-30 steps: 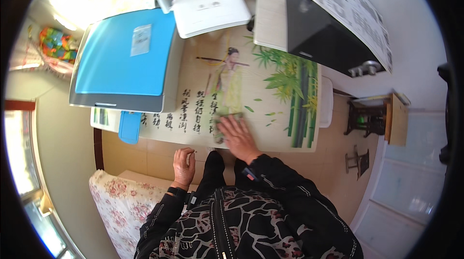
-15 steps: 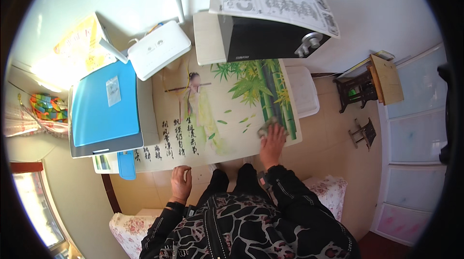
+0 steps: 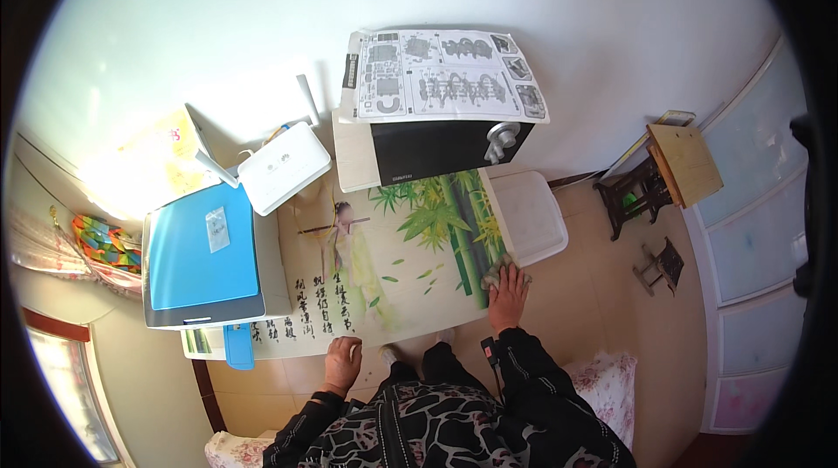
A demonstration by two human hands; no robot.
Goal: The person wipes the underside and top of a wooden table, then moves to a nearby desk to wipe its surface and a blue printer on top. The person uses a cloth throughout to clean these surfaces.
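Observation:
Under my right hand [image 3: 508, 304] is a crumpled greyish cloth [image 3: 502, 272], pressed onto the front right corner of the table. The fingers lie over the cloth and hide part of it. The table's pale cover [image 3: 410, 293] is printed with bamboo, a robed figure and brush writing. My left hand [image 3: 343, 363] is just off the table's front edge, its fingers curled in and nothing visible in them.
A blue-topped printer [image 3: 205, 250] and a white router [image 3: 285, 168] stand at the left. A black appliance [image 3: 449, 149] with paper on top is behind. At the right are a white plastic tub [image 3: 528, 219] and a small wooden stool [image 3: 659, 267].
My right hand and the cloth have moved right over the cover, to its front right corner. My left hand stays by the front edge. The whole view has shifted, with more wall showing.

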